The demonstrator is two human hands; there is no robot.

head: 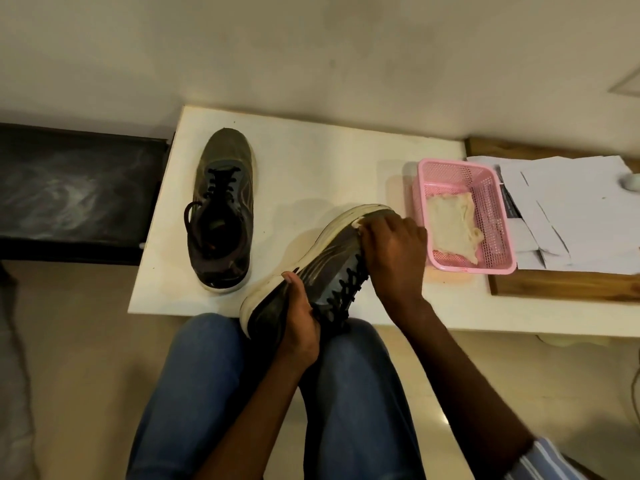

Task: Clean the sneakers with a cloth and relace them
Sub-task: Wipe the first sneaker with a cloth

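Held sneaker (pixel 322 268): dark grey-brown upper of smooth panels, black laces, thick off-white foam sole; tipped onto its side at the near edge of the white table (pixel 311 161), heel toward the person's lap, toe pointing away and to the right, long axis diagonal. Left hand (pixel 299 327): fingers and thumb curled round the heel portion, clamping it. Right hand (pixel 391 247): fingers bent over a small pale cloth (pixel 356 226), pressing it against the toe area beside the sole rim. Second sneaker (pixel 221 213): upright on its sole, laced, toe pointing away, long axis nearly straight ahead. Pink perforated plastic basket (pixel 485 188), rectangular, holds a crumpled cream rag (pixel 453 226). Loose white papers (pixel 571 209) lie on a wooden board at right.
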